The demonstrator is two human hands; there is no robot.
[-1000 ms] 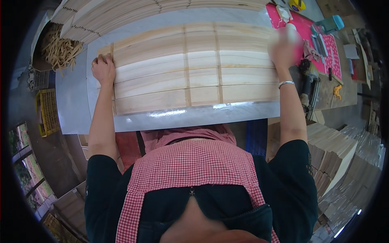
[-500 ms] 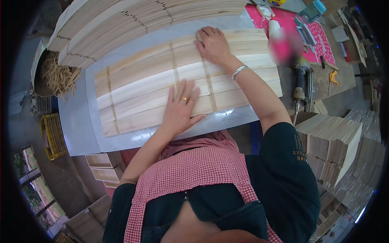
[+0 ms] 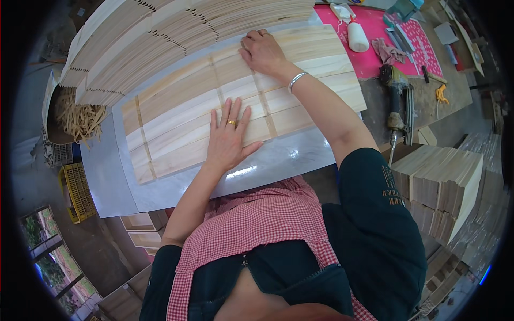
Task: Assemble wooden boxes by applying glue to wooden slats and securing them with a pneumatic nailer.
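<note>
Several pale wooden slats (image 3: 182, 125) lie side by side as a flat layer on the table, crossed by narrow tan strips (image 3: 267, 115). My left hand (image 3: 229, 136) rests flat on the near slats, its fingers stretched and thumb out, with a ring on one finger. Farther away, my right hand (image 3: 263, 52) is bent over the far edge of the layer, fingers curled past the edge and thumb on top. Its fingertips are partly hidden. A silver bangle is on that wrist.
Tall stacks of thin wooden boards (image 3: 144, 45) stand along the far side. A container of wood strips (image 3: 80, 115) is at left. To the right are a nail gun (image 3: 395, 99), a white bottle (image 3: 357, 37) on pink cloth, and stacked wood pieces (image 3: 439, 179).
The slat layer has shifted slightly left, its right end turned toward the far side. Both hands moved left with it, and the right hand's fingers are more curled at the far edge.
</note>
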